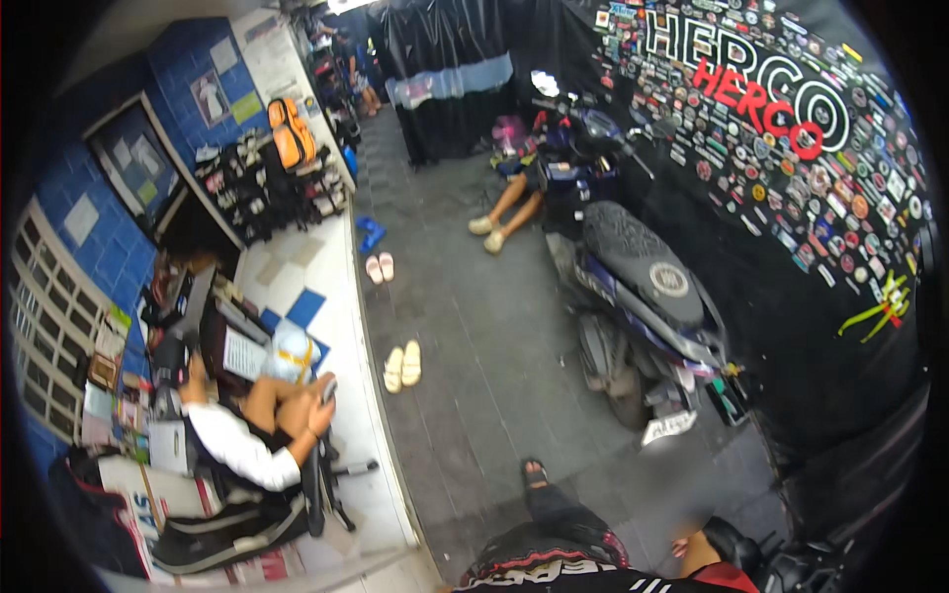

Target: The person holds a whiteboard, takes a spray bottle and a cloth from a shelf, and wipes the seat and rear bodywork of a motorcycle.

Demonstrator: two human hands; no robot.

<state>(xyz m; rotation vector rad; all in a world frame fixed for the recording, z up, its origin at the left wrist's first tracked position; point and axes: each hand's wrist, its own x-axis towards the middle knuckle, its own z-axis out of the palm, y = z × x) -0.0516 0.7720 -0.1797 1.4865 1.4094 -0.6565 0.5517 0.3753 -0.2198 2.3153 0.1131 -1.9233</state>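
At the lower edge, my right hand (680, 547) shows only in part, beside my dark shirt with red trim (554, 549). A smeared grey patch lies just above it, and its fingers are too small and hidden to read. No held thing can be made out there. My left hand is out of the picture. Beyond my sandalled foot (535, 474) stands a dark scooter (647, 282), its rear wheel and light-coloured plate (669, 427) toward me. Black objects (736, 549) I cannot identify lie right of my forearm.
On the left, a seated person (237, 440) holds a phone-like object (329, 388). Another person's legs (514, 212) stretch out beside the scooter. Cream slippers (402, 367), pink slippers (380, 268) and blue slippers (371, 234) lie along the raised white floor edge. A green tray (729, 400) sits behind the scooter.
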